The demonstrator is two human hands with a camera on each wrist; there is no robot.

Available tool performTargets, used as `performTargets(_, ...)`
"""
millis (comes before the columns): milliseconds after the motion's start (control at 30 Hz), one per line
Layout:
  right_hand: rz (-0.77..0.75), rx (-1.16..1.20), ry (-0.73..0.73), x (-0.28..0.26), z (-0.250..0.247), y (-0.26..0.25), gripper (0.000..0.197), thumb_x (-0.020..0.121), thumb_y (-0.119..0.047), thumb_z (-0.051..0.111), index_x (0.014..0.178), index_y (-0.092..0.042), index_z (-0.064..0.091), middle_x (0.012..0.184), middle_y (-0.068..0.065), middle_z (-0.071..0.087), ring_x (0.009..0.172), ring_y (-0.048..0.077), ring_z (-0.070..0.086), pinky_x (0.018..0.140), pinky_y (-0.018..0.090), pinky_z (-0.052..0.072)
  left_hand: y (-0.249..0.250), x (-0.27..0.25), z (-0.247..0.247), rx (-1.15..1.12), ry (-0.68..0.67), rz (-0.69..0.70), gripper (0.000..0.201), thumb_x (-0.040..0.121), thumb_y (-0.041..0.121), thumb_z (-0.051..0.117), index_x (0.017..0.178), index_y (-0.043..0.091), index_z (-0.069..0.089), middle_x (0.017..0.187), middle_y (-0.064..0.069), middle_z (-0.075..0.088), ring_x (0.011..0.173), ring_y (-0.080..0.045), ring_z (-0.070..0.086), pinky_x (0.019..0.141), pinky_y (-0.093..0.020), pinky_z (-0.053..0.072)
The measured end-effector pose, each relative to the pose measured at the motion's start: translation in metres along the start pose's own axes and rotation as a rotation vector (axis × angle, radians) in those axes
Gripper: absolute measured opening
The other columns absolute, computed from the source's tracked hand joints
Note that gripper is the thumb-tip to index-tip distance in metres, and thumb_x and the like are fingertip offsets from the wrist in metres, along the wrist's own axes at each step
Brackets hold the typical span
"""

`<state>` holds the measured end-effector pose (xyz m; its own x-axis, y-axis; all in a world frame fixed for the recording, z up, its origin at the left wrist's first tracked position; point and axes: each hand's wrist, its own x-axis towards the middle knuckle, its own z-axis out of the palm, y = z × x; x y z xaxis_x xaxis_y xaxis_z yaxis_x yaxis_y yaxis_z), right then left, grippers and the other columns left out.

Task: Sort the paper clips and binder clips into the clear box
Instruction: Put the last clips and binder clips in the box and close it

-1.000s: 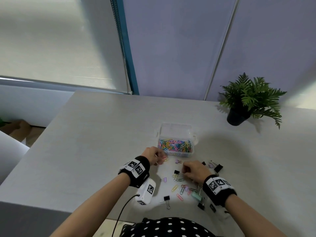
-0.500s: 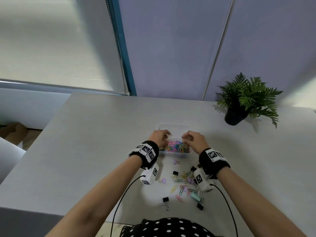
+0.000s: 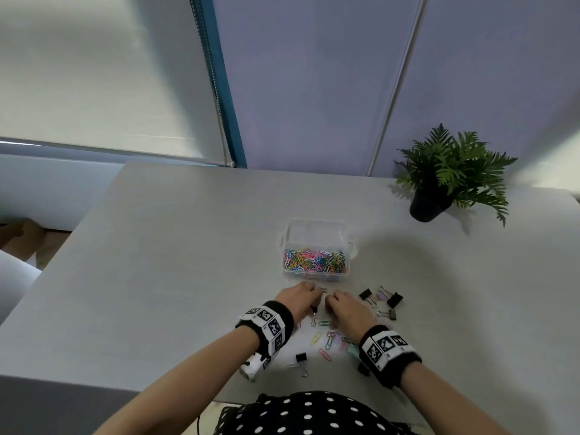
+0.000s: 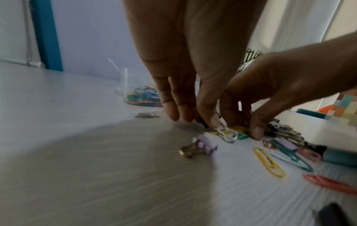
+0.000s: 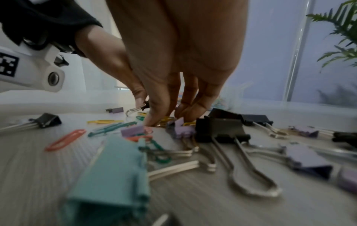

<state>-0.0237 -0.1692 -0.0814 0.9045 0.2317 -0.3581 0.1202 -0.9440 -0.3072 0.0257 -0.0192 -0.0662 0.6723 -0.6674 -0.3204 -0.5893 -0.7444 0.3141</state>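
The clear box [image 3: 315, 229] stands mid-table, its near compartment full of coloured paper clips [image 3: 314, 260]. Just in front of it my left hand [image 3: 309, 298] pinches a small black binder clip [image 4: 224, 130] by its body, silver handles trailing on the table. Beside it my right hand [image 3: 334, 306] points down, thumb and fingers [image 5: 152, 119] closed round a yellow paper clip [image 5: 167, 120] lying on the table. Loose paper clips [image 3: 326, 340] and binder clips [image 3: 381, 301] are scattered around both hands.
A potted fern [image 3: 448, 177] stands at the back right. A purple binder clip [image 4: 204, 145] and a silver paper clip [image 4: 144, 115] lie left of my hands. A large black binder clip [image 5: 220, 128] and a teal one [image 5: 115, 168] lie near my right wrist.
Both hands were over the box half a second ago. They have come back toward me to the loose pile and taken hold of clips there.
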Motion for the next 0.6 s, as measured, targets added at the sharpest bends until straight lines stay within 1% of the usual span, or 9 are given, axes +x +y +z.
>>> performTargets(33, -0.002, 0.013, 0.005, 0.000, 0.002, 0.000, 0.022, 0.080, -0.007, 0.056, 0.101, -0.005, 0.050, 0.107, 0.014, 0.051, 0.100, 0.030, 0.048, 0.073, 0.038, 0.037, -0.004, -0.001, -0.002, 0.003, -0.005, -0.006, 0.010, 0.093, 0.014, 0.045, 0.098, 0.010, 0.052, 0.109, -0.011, 0.056, 0.101, -0.026, 0.054, 0.085, -0.040, 0.050)
performTargets(100, -0.015, 0.013, 0.025, 0.001, 0.004, -0.001, 0.015, 0.081, -0.005, 0.050, 0.096, -0.006, 0.051, 0.103, 0.014, 0.052, 0.096, 0.029, 0.049, 0.069, 0.035, 0.033, -0.012, -0.003, -0.006, -0.059, -0.021, -0.046, 0.004, 0.090, 0.012, 0.049, 0.086, 0.014, 0.049, 0.105, -0.010, 0.058, 0.097, -0.026, 0.057, 0.084, -0.041, 0.051)
performTargets(167, -0.036, 0.022, 0.058, 0.001, 0.005, -0.001, 0.015, 0.083, -0.004, 0.045, 0.097, -0.006, 0.050, 0.101, 0.014, 0.053, 0.093, 0.028, 0.050, 0.067, 0.032, 0.030, -0.018, -0.004, -0.010, -0.072, -0.027, -0.073, 0.011, 0.087, 0.010, 0.053, 0.082, 0.017, 0.045, 0.105, -0.009, 0.057, 0.097, -0.027, 0.057, 0.082, -0.040, 0.051)
performTargets(233, -0.038, 0.039, 0.077, 0.001, 0.006, -0.002, 0.018, 0.083, -0.002, 0.044, 0.099, -0.007, 0.050, 0.101, 0.014, 0.055, 0.093, 0.028, 0.051, 0.068, 0.031, 0.029, -0.020, -0.006, -0.013, -0.023, 0.013, -0.077, 0.006, 0.086, 0.009, 0.054, 0.090, 0.012, 0.051, 0.111, -0.009, 0.055, 0.103, -0.026, 0.053, 0.082, -0.038, 0.048)
performTargets(300, -0.029, 0.044, 0.079, 0.001, 0.006, -0.003, 0.020, 0.083, -0.001, 0.044, 0.100, -0.007, 0.051, 0.103, 0.013, 0.056, 0.095, 0.028, 0.051, 0.069, 0.032, 0.031, -0.013, -0.007, -0.011, -0.007, 0.050, -0.058, 0.018, 0.086, 0.014, 0.057, 0.103, 0.009, 0.054, 0.118, -0.009, 0.053, 0.110, -0.025, 0.049, 0.087, -0.037, 0.046)
performTargets(367, -0.019, 0.057, 0.090, 0.001, 0.006, -0.004, 0.018, 0.086, -0.003, 0.044, 0.101, -0.006, 0.053, 0.104, 0.014, 0.057, 0.097, 0.030, 0.051, 0.073, 0.037, 0.037, 0.000, -0.008, -0.005, -0.045, 0.029, -0.050, 0.028, 0.085, 0.018, 0.061, 0.110, 0.007, 0.055, 0.121, -0.011, 0.051, 0.112, -0.026, 0.048, 0.090, -0.037, 0.045)
performTargets(467, -0.009, 0.050, 0.075, 0.001, 0.006, -0.003, 0.019, 0.090, -0.010, 0.042, 0.106, -0.004, 0.051, 0.108, 0.015, 0.055, 0.101, 0.031, 0.051, 0.081, 0.039, 0.041, 0.017, -0.009, 0.008, -0.059, -0.013, -0.063, 0.035, 0.085, 0.009, 0.058, 0.120, 0.005, 0.051, 0.129, -0.014, 0.047, 0.116, -0.030, 0.048, 0.095, -0.039, 0.045)
performTargets(500, -0.003, 0.029, 0.065, 0.001, 0.005, -0.002, 0.020, 0.090, -0.010, 0.042, 0.108, -0.005, 0.049, 0.110, 0.014, 0.054, 0.103, 0.030, 0.050, 0.081, 0.038, 0.041, 0.020, -0.009, 0.011, -0.049, -0.017, -0.074, 0.036, 0.086, 0.006, 0.056, 0.121, 0.004, 0.049, 0.130, -0.015, 0.046, 0.116, -0.031, 0.049, 0.096, -0.040, 0.045)
performTargets(600, -0.002, -0.031, 0.064, -0.002, 0.000, -0.001, 0.025, 0.089, -0.007, 0.041, 0.113, -0.006, 0.045, 0.115, 0.013, 0.053, 0.107, 0.027, 0.048, 0.080, 0.037, 0.042, 0.024, -0.008, 0.011, -0.003, -0.020, -0.103, 0.031, 0.087, 0.003, 0.054, 0.117, 0.003, 0.050, 0.122, -0.016, 0.051, 0.110, -0.032, 0.053, 0.092, -0.041, 0.047)
